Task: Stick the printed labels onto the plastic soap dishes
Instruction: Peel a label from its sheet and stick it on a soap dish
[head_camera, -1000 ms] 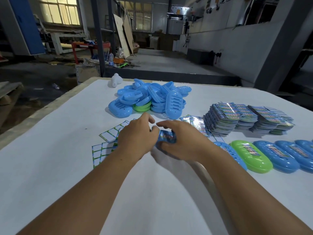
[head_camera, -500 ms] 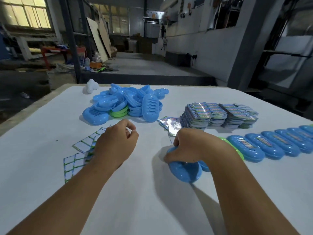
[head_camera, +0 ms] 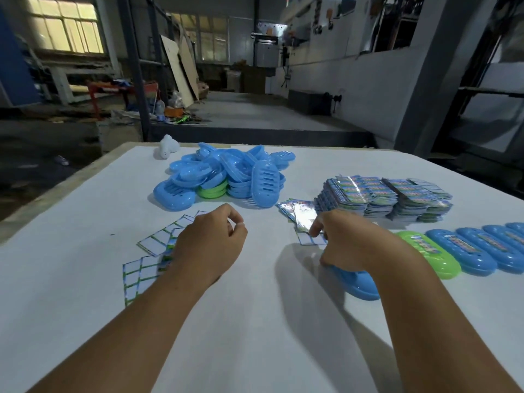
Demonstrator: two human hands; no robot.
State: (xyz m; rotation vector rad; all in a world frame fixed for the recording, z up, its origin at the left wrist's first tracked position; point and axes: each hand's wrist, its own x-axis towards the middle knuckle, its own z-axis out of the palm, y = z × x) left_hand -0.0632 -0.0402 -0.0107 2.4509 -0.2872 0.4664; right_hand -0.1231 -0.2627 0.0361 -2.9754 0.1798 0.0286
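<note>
My right hand (head_camera: 351, 242) grips a blue soap dish (head_camera: 358, 285) from above, low over the white table, at the left end of a row of labelled dishes (head_camera: 465, 251). The nearest in that row is a green dish (head_camera: 428, 253). My left hand (head_camera: 209, 245) hovers with fingers loosely curled and holds nothing, above used label backing sheets (head_camera: 150, 251). A pile of unlabelled blue and green dishes (head_camera: 226, 177) lies further back. Stacks of printed labels (head_camera: 380, 197) stand to the right of it, with loose shiny labels (head_camera: 297, 214) in front.
A small white object (head_camera: 168, 147) sits near the table's far left corner. The table edge (head_camera: 56, 191) runs diagonally on the left, with the workshop floor beyond. Bare white table surface (head_camera: 255, 321) stretches between my forearms.
Both hands were together on the blue dish. My right hand then carried it right, toward the row of labelled dishes. My left hand let go and stayed near the backing sheets.
</note>
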